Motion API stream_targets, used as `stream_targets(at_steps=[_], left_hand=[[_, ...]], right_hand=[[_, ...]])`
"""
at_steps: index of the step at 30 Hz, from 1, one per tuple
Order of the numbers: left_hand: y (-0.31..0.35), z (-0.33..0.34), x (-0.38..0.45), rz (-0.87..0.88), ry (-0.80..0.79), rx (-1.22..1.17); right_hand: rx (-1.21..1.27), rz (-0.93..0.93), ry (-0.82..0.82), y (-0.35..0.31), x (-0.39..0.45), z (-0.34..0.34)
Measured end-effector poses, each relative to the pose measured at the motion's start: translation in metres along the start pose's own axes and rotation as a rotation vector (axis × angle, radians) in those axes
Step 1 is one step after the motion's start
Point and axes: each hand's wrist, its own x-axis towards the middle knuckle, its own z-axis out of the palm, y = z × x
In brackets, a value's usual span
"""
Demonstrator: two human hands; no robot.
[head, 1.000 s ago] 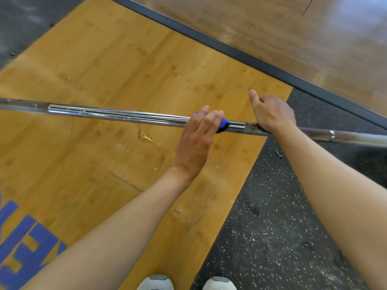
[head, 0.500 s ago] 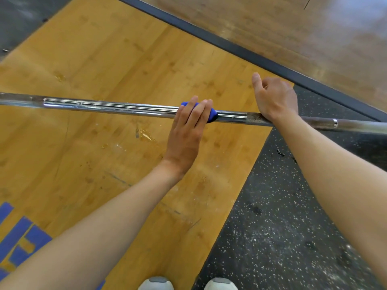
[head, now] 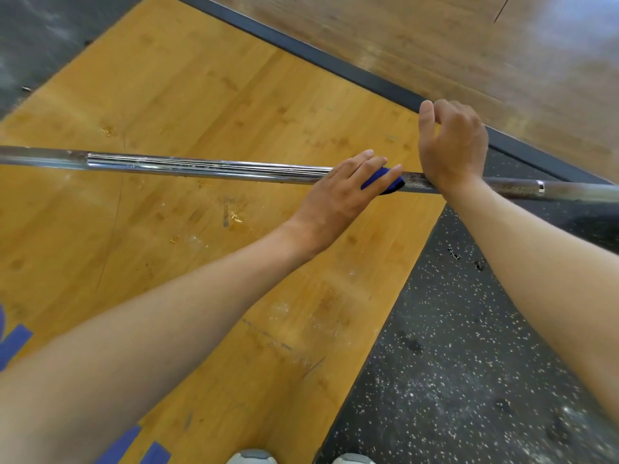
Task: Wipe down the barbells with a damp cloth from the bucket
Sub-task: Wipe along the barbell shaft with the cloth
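Observation:
A long steel barbell [head: 201, 169] runs level across the view at about waist height, shiny on the left and dull and knurled on the right. My left hand [head: 338, 199] lies over the bar and holds a blue cloth [head: 378, 178] wrapped on it; the cloth shows between my fingers, and my thumb is hidden. My right hand [head: 452, 145] is just to the right, its wrist resting on the bar, its fingers loosely curled beyond it and holding nothing. No bucket is in view.
Below the bar lies a wooden lifting platform [head: 201, 95] with blue lettering [head: 13, 343] at the lower left. Black speckled rubber flooring [head: 452, 363] borders it on the right. A dark strip [head: 335, 61] separates it from more wood floor. My shoe tips [head: 251, 458] show at the bottom.
My left hand with the cloth slid left, then back right along the bar, close to my right hand. My right hand's fingers lifted off the bar.

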Motion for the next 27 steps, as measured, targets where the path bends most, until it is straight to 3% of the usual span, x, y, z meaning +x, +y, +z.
stream_targets(at_steps=[2,6,8,11,16,19,24,27], left_hand=[[-0.011,-0.004,0.0,0.026,-0.009,0.031],[-0.012,0.0,-0.001,0.012,0.03,0.114],[-0.001,0.002,0.007,0.036,0.055,0.141],[0.014,0.007,0.016,0.069,0.075,0.113],[-0.003,-0.004,-0.027,-0.021,0.005,0.101],[-0.012,-0.01,-0.041,-0.053,0.044,0.161],[0.045,0.011,-0.013,0.048,0.133,0.129],[0.035,0.002,-0.033,0.056,0.11,0.171]], right_hand=[[-0.109,-0.077,-0.014,0.002,-0.008,-0.002],[-0.167,-0.004,-0.343,0.004,-0.017,0.002],[-0.185,0.004,-0.407,0.002,-0.018,0.001],[-0.205,-0.022,-0.4,0.001,-0.025,-0.002],[-0.207,-0.009,-0.41,-0.003,-0.037,-0.01],[-0.215,0.008,-0.412,-0.007,-0.048,-0.011],[-0.19,0.07,-0.462,-0.006,-0.065,-0.019],[-0.18,0.096,-0.491,-0.008,-0.076,-0.026]])
